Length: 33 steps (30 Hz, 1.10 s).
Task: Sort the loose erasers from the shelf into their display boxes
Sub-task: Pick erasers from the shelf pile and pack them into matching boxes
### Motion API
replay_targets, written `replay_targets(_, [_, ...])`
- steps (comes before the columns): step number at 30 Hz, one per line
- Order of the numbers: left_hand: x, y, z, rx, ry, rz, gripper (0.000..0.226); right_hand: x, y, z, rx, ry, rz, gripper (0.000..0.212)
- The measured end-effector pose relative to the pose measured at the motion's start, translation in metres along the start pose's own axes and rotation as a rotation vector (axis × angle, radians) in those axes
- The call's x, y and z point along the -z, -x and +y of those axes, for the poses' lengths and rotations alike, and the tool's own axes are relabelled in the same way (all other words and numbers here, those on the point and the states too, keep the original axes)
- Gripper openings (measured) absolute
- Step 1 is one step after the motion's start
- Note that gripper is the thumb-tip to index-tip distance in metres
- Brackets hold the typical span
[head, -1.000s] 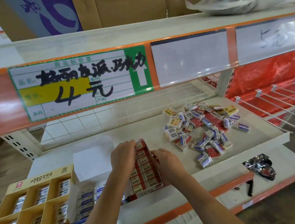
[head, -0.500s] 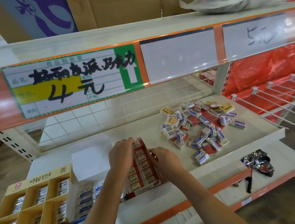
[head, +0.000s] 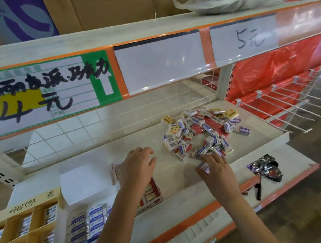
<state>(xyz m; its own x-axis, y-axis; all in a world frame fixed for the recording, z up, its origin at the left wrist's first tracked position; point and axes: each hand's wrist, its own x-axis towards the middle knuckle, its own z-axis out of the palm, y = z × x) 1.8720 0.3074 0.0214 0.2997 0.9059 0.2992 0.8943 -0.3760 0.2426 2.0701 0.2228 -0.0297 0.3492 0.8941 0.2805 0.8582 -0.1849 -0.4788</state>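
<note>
Three display boxes point(head: 150, 193), one eraser pile point(head: 200, 132), two hands point(head: 137, 168).

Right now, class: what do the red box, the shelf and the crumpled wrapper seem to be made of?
Red box: printed cardboard, seemingly; thin folded walls.
Shelf: probably painted metal; smooth, off-white, thin upturned lip.
Wrapper: foil or metallised plastic, unclear which; shiny, creased, mirror-like glints.

One head-worn camera looks forward and down, close over the shelf point(head: 142, 140) and both forearms
</note>
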Motion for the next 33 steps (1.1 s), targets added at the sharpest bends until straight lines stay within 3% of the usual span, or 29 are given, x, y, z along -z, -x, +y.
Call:
replay_targets(5, [-0.018, -0.010, 0.036, -0.102, -0.018, -0.069, 0.030, 0.007, 0.002, 0.012, -0.203, 0.058, -0.140, 0.059])
replay_targets(10, [-0.045, -0.024, 0.057, -0.098, -0.067, -0.242, 0.032, 0.014, -0.002, 0.014, -0.230, 0.160, -0.230, 0.062])
replay_targets(23, [-0.077, -0.031, 0.078, 0.183, 0.101, -0.289, 0.062, 0.022, -0.008, 0.010, -0.046, 0.082, -0.204, 0.029])
replay_targets(33, [-0.080, -0.022, 0.082, 0.300, 0.250, -0.236, 0.060, 0.022, -0.016, 0.028, 0.149, 0.065, -0.264, 0.025])
